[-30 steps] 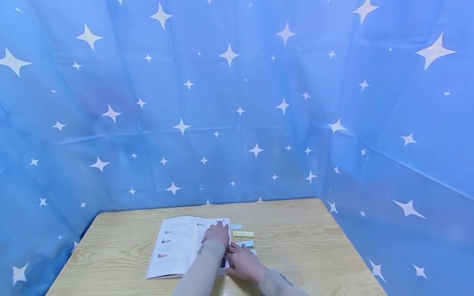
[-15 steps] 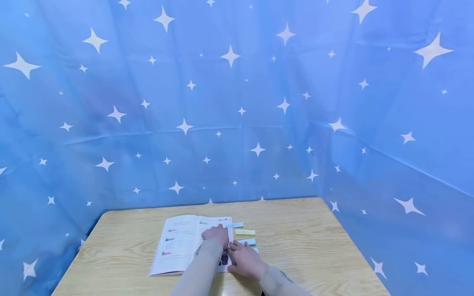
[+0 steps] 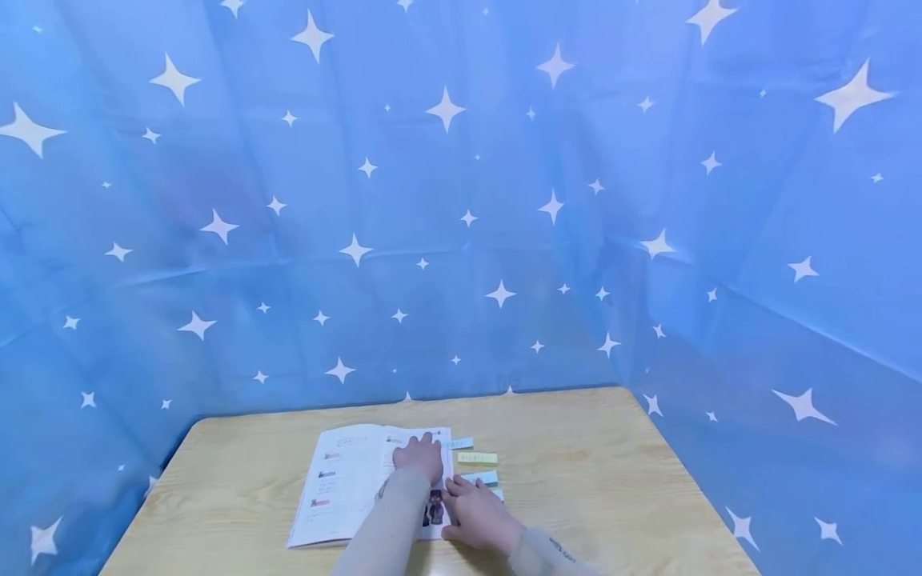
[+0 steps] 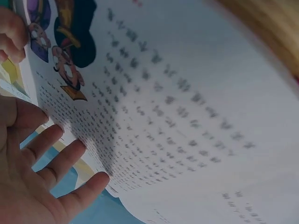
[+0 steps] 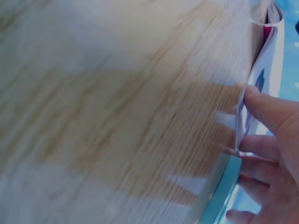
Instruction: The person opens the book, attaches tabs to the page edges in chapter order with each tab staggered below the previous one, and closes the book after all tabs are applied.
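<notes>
An open book lies on the table, its right page printed with text and cartoon figures. My left hand rests on the upper part of that page. In the left wrist view, the fingers are spread and fairly straight, their tips touching the page near its outer edge. At the book's right edge, my right hand lies with fingers extended. The right wrist view puts its thumb against the page edge and other fingers beside a blue paper strip. More strips, including a yellow one, stick out from the book's right side.
The wooden table extends around the book on all sides. A blue curtain with white stars hangs behind the table and along its sides.
The head view shifts slightly. Both hands keep nearly the same places on the book, with the left fingers moving only a little at the upper page.
</notes>
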A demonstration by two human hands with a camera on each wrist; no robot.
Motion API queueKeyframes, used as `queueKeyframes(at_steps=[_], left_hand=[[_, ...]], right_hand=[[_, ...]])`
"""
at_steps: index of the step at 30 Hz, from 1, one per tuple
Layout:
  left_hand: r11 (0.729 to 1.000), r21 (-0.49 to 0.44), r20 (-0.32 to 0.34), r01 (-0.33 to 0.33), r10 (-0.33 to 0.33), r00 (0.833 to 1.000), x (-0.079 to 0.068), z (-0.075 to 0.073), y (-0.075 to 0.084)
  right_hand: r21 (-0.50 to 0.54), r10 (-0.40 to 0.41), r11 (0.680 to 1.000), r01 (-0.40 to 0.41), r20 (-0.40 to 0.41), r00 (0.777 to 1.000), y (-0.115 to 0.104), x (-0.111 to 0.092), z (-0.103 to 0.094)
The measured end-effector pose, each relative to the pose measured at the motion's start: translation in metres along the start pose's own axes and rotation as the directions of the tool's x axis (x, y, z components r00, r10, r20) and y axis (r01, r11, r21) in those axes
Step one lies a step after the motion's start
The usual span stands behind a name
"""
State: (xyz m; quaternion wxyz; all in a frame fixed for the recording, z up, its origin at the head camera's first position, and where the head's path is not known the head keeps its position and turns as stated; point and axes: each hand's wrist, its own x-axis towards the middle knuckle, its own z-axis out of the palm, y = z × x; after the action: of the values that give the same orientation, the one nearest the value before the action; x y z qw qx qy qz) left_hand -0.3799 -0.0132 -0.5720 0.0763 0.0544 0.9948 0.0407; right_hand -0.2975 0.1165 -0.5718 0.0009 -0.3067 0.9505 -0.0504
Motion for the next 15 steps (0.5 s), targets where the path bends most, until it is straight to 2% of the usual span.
queueKeyframes(at_steps=[6,10,15], left_hand=[[1.0,0.025,-0.038,0.006,-0.005,0.999,-0.009,-0.001,-0.003],[0.998,0.062,-0.062,-0.027,0.031,0.998,-0.016,-0.005,-0.004],[0.993,0.08,-0.041,-0.084,0.087,0.995,-0.02,-0.003,-0.005]], right_hand=[[-0.024,0.002,1.0,-0.002,0.025,1.0,-0.011,-0.002,0.0],[-0.056,0.005,0.998,-0.004,0.014,1.0,-0.012,0.001,-0.002],[-0.074,0.03,0.997,-0.028,0.025,0.999,-0.008,0.002,-0.003]])
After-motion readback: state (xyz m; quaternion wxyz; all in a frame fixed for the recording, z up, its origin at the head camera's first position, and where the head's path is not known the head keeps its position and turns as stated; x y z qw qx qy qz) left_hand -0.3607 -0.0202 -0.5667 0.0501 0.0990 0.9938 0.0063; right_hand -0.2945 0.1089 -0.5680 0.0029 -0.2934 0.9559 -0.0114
